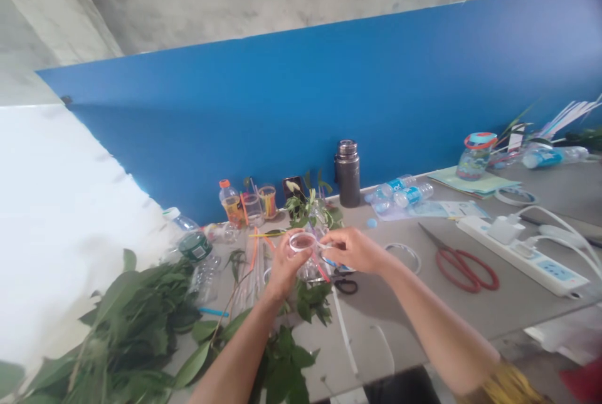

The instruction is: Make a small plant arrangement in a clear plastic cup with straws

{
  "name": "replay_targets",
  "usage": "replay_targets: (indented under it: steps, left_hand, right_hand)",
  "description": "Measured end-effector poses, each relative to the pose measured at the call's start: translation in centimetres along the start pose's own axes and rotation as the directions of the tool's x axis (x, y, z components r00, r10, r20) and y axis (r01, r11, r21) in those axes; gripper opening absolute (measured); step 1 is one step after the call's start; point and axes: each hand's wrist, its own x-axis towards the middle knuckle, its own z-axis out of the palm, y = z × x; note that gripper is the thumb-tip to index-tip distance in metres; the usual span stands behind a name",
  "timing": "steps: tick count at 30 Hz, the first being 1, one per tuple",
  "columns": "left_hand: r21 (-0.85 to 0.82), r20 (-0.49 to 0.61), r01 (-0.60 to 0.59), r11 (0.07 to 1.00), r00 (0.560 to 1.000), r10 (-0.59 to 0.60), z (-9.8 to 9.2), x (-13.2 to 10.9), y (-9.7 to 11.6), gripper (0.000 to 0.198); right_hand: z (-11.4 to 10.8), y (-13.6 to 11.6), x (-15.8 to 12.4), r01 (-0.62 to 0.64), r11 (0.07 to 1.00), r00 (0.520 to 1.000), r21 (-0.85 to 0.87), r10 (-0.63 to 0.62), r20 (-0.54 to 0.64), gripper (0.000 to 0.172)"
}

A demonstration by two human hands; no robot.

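The left hand [282,268] is curling around a clear plastic ring [301,242] at lower centre of the frame. The right hand [353,249] is pinching the ring's edge between closed fingers [336,239], above leafy sprigs [310,300] on the bench [376,322].

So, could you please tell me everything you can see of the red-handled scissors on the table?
The red-handled scissors lie flat on the grey tabletop, between the person's right forearm and a white power strip. They have two large red loop handles, plastic by the look of them, and slim dark metal blades. The blades appear closed and taper to a point aimed up and left in the view. Only the tabletop appears to touch them.
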Motion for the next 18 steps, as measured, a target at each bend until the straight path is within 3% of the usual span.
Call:
replay_targets:
  steps: [4, 9, 12, 15, 18]
  left_hand:
    - [0.115, -0.07, -0.071, 0.991, 0.994, 0.08, 0.0, -0.2, 0.3, 0.04]
    - [0.136, -0.176, -0.104, 0.985, 0.976, 0.127, 0.0, -0.2, -0.2, 0.039]
    - [0.113, -0.225, -0.113, 0.987, 0.965, 0.136, -0.5, 0.2, -0.6, 0.038]
    - [-0.082, -0.142, -0.067, 0.994, 0.988, 0.055, -1.0, 0.7, -0.8, 0.04]
    - [-0.32, 0.002, 0.058, 0.946, 0.998, -0.061, -1.2, 1.0, -0.9, 0.04]
  right_hand:
    - [0.6, 0.2, -0.1, 0.055, 0.997, 0.998, -0.063, -0.057, -0.031, 0.025]
    - [1.4, -0.3, -0.2, 0.072, 0.984, 0.994, -0.162, -0.084, -0.066, 0.021]
    - [1.5, -0.9, -0.3, 0.117, 0.979, 0.993, -0.164, -0.12, -0.003, 0.024]
    - [1.2, -1.0, -0.3, 0.12, 0.991, 0.992, -0.067, -0.118, 0.039, 0.032]
    - [0.5, -0.2, 0.0, 0.08, 0.995, 0.994, 0.062, -0.075, -0.075, 0.035]
